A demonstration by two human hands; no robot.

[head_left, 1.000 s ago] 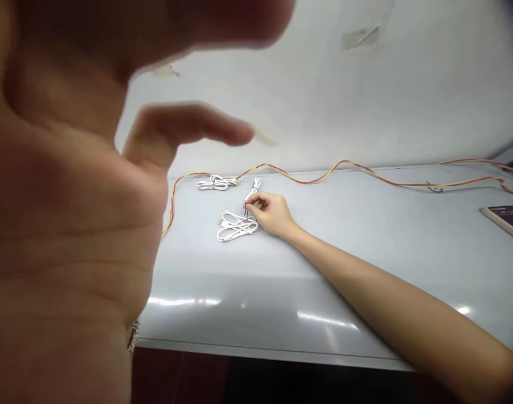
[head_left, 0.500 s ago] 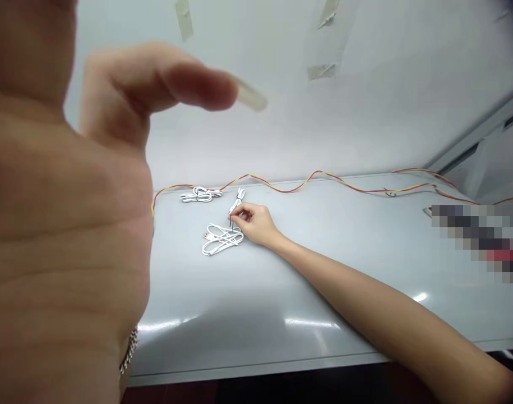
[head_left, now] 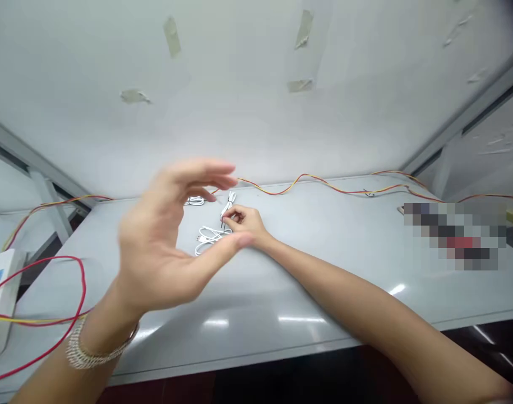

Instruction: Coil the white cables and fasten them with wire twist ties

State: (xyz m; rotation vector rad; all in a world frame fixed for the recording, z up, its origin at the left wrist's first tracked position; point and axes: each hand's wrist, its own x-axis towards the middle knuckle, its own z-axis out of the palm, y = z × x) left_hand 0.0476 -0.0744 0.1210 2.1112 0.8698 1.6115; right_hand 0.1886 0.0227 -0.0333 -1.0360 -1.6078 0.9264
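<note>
My right hand point(head_left: 248, 223) rests over the table, thumb and fingertips pinched on a thin black twist tie point(head_left: 223, 226) whose ends hang down. Just below it lies a coiled white USB cable point(head_left: 203, 241), partly covered by my left thumb; its metal plug shows on the left side. My left hand point(head_left: 159, 252), with a silver chain bracelet at the wrist, is raised close to the camera. Its fingers and thumb are spread in a C shape with nothing between them. Behind the right hand is a tied white cable bundle point(head_left: 230, 201); another white bundle point(head_left: 195, 201) is partly hidden by left fingers.
A red and yellow wire point(head_left: 273, 192) runs along the back of the grey table point(head_left: 306, 292), below a white wall with tape pieces point(head_left: 304, 31). At left, a white power strip point(head_left: 6, 303) sits near a looping red wire point(head_left: 83, 280). A pixelated patch covers something at right.
My left hand has moved away from the camera, down into fuller view, still open. The view has shifted and shows more of the table's left side. My right hand keeps its pinch.
</note>
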